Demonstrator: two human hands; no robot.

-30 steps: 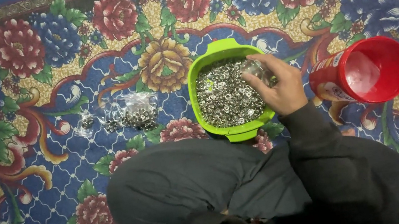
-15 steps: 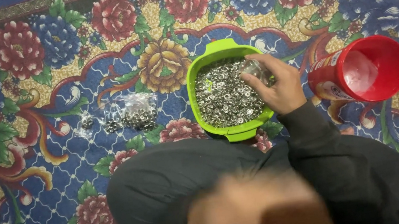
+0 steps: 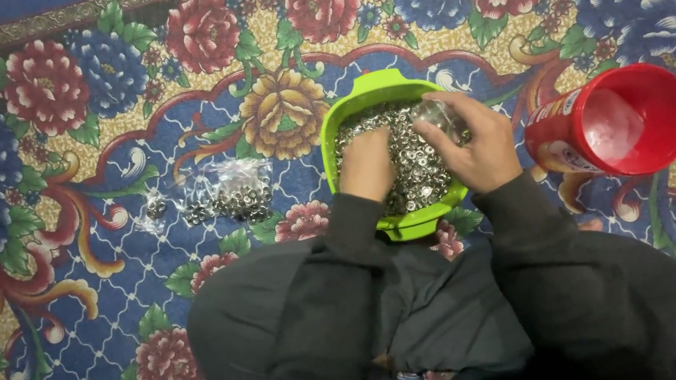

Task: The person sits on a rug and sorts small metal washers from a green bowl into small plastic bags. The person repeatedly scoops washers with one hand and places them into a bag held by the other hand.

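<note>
A lime-green bowl [image 3: 365, 88] sits on the carpet in front of my crossed legs, filled with small silvery metal pieces [image 3: 419, 179]. My left hand [image 3: 366, 167] lies knuckles-up on the pieces at the bowl's left side, fingertips buried among them. My right hand [image 3: 477, 145] is over the bowl's right rim, fingers pinched on what looks like a small clear plastic bag [image 3: 440, 114]. Dark sleeves cover both forearms.
A red plastic cup [image 3: 617, 128] lies on its side to the right of the bowl, mouth towards me. Clear plastic bags of metal pieces [image 3: 221, 195] lie on the flowered carpet [image 3: 55, 289] to the left. My dark-clad knees fill the bottom of the view.
My left hand has come up from my lap into the bowl's left side. My right hand stays at the bowl's right rim, barely shifted.
</note>
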